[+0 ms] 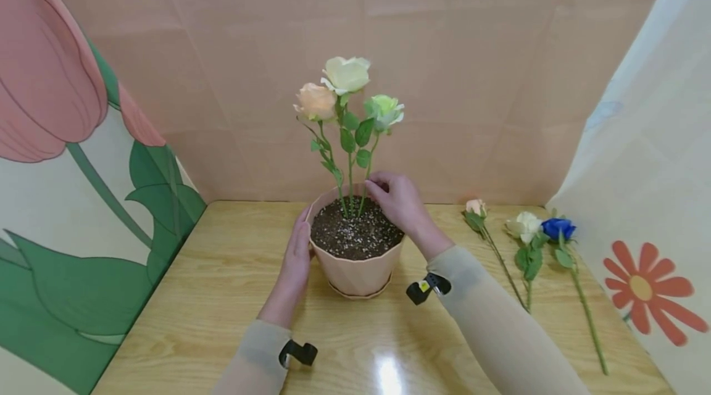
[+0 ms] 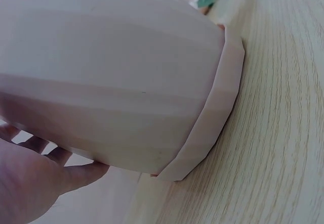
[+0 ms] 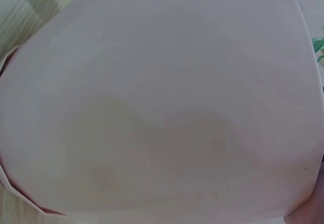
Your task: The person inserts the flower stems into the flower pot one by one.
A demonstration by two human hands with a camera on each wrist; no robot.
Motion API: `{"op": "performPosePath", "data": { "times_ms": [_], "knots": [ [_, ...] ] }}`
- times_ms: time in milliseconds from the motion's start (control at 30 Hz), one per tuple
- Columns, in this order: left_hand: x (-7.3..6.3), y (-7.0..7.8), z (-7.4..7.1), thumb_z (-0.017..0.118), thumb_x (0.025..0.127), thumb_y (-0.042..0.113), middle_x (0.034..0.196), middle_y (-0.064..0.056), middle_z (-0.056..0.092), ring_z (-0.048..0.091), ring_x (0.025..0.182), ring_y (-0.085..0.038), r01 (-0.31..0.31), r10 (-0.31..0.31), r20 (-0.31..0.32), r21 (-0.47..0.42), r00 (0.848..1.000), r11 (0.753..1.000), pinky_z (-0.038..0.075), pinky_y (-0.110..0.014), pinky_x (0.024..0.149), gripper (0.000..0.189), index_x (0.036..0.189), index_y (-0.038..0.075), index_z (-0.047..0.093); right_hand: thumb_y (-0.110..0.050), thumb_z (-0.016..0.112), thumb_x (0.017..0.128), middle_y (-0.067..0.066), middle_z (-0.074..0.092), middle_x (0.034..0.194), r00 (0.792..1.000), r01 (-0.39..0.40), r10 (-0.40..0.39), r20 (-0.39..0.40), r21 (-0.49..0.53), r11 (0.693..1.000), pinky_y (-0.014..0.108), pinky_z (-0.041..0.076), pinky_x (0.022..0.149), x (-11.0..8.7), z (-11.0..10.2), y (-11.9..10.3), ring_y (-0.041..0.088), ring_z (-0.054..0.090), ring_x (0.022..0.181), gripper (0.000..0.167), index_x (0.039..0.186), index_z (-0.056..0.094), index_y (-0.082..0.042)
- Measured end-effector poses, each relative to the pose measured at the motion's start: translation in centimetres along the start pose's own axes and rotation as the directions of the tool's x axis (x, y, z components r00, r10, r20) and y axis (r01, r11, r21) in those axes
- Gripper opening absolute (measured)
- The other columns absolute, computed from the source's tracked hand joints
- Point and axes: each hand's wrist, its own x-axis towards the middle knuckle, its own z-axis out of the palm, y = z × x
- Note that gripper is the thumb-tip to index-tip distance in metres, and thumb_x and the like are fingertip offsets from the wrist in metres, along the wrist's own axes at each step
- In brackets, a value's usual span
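Observation:
A pink faceted flower pot (image 1: 358,271) filled with dark speckled soil (image 1: 355,241) stands on its saucer (image 1: 360,294). Three artificial roses rise upright from the soil: a peach rose (image 1: 316,102), a cream rose (image 1: 347,75) and a pale green rose (image 1: 386,112). My right hand (image 1: 399,199) pinches the green rose's stem low down, above the pot's rim. Against the pot's left side rests my left hand (image 1: 297,253); in the left wrist view its fingers (image 2: 83,176) lie extended along the wall. The pot's wall (image 3: 162,82) fills most of the right wrist view, hiding the right fingertips.
On the right of the wooden table (image 1: 211,296) lie a small pink rose (image 1: 476,208), a white rose (image 1: 524,226) and a blue rose (image 1: 558,228) with long stems. A pink backdrop (image 1: 472,74) hangs behind the pot, with printed flower panels at both sides.

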Motion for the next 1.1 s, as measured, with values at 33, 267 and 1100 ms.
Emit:
{"op": "performPosePath", "data": {
  "times_ms": [33, 267, 1100],
  "knots": [
    [0.0, 0.0, 0.0, 0.026, 0.119, 0.058, 0.177, 0.008, 0.033, 0.031, 0.162, -0.029, 0.004, -0.004, -0.002, 0.001, 1.0, 1.0, 0.028, -0.074, 0.124, 0.057, 0.172, 0.04, 0.035, -0.024, 0.066, 0.114, 0.002, 0.072, 0.084, 1.0, 0.003, -0.003, 0.007, 0.0, 1.0, 0.039, 0.054, 0.073, 0.0, 0.0, 0.0, 0.02, 0.065, 0.076, 0.025, 0.105, 0.081, -0.006],
    [-0.2, 0.0, 0.1, 0.026, 0.119, 0.057, 0.179, 0.005, 0.03, 0.028, 0.163, -0.032, -0.005, 0.005, 0.012, 0.011, 1.0, 1.0, 0.026, -0.076, 0.124, 0.059, 0.174, 0.036, 0.032, -0.024, 0.067, 0.114, 0.007, 0.077, 0.091, 0.999, 0.001, -0.001, 0.033, -0.007, 1.0, 0.038, 0.055, 0.072, -0.2, -0.1, 0.2, 0.02, 0.068, 0.081, 0.023, 0.11, 0.082, -0.006],
    [-0.2, -0.3, 0.4, 0.025, 0.119, 0.059, 0.18, 0.004, 0.028, 0.026, 0.164, -0.032, -0.003, 0.003, -0.007, 0.021, 1.0, 1.0, 0.024, -0.075, 0.125, 0.06, 0.174, 0.037, 0.032, -0.022, 0.072, 0.11, 0.014, 0.08, 0.103, 0.991, -0.089, 0.104, -0.083, 0.168, 0.982, 0.036, 0.065, 0.078, -0.7, -1.3, 1.0, 0.03, 0.078, 0.092, 0.026, 0.123, 0.082, -0.002]
  ]
}}
